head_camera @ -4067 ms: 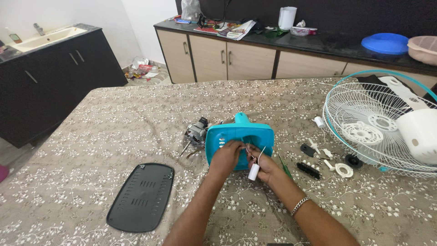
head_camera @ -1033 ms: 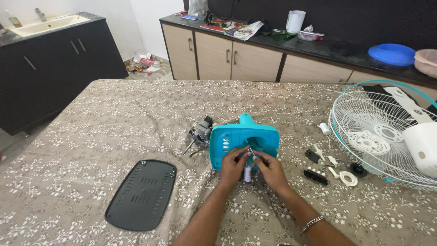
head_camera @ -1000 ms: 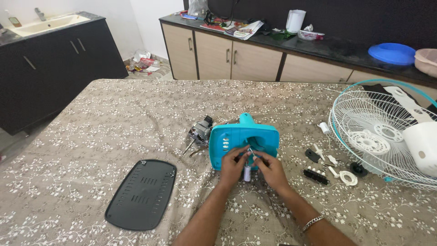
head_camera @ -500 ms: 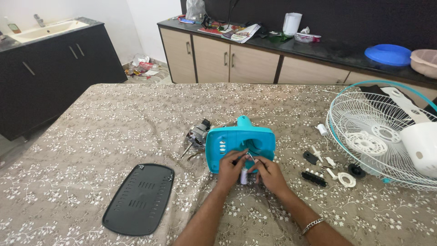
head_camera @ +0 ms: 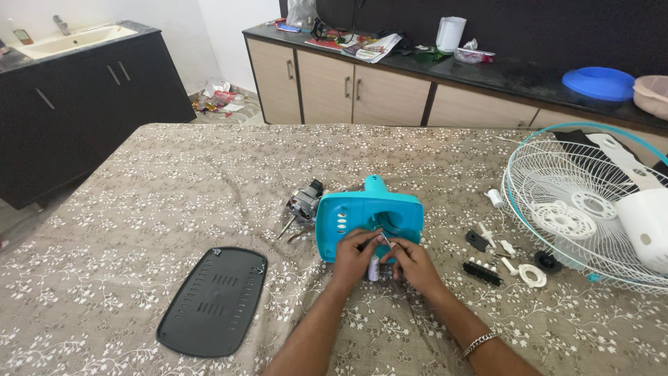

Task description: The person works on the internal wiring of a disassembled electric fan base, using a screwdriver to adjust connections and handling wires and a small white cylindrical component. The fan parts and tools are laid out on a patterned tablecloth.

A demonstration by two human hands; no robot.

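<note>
Both hands, left hand [head_camera: 353, 252] and right hand [head_camera: 411, 261], pinched wires together at the teal fan housing [head_camera: 369, 216]. Steadying the small white part [head_camera: 374, 268] would have helped

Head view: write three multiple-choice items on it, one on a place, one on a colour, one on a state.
1. Where does the dark vented panel lie?
A. On the table, on the person's left
B. On the counter
C. Inside the fan guard

2. What colour is the fan housing at the hands?
A. Red
B. Turquoise
C. Yellow

3. How does the white fan guard stand?
A. Mounted on the housing
B. Hanging on the wall
C. Lying detached on the table

Key: 1 A, it lies flat on the tablecloth beside the left hand. 2 B, turquoise shell. 3 C, it lies apart, beyond the right hand.
</note>
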